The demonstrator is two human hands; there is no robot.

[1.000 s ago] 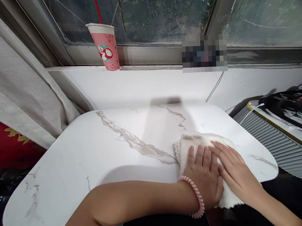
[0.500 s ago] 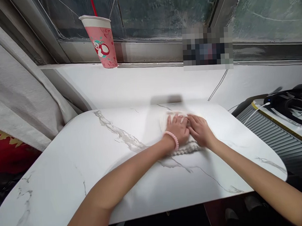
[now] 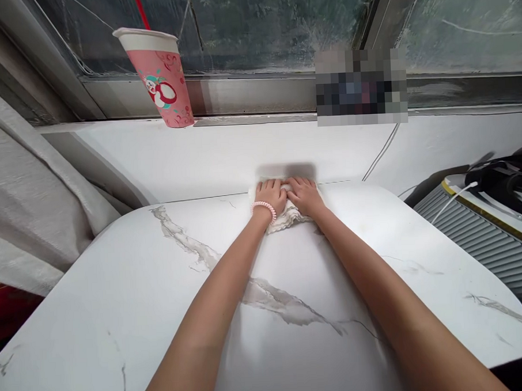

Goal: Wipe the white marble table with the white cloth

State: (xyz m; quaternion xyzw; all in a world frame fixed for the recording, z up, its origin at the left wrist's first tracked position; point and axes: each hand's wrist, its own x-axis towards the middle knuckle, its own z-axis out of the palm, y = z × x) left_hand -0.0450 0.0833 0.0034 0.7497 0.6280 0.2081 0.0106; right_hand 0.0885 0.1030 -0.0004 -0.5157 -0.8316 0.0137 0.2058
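A white marble-patterned table (image 3: 119, 317) fills the lower view. At its far edge, against the white wall, lies a folded white cloth (image 3: 288, 218). My left hand (image 3: 270, 195), with a pink coil band on the wrist, presses flat on the cloth's left part. My right hand (image 3: 305, 195) presses flat beside it on the right part. Both arms are stretched out across the tabletop. Most of the cloth is hidden under my hands.
A pink paper cup (image 3: 158, 79) stands on the windowsill at the back left. A grey curtain (image 3: 31, 188) hangs at the left. On the right are a ribbed grey unit (image 3: 483, 240), black gear (image 3: 509, 179) and white cables. A blurred patch (image 3: 360, 87) sits on the sill.
Both hands have slid the cloth from the table's near right edge to its far edge by the wall. My arms are now fully extended.
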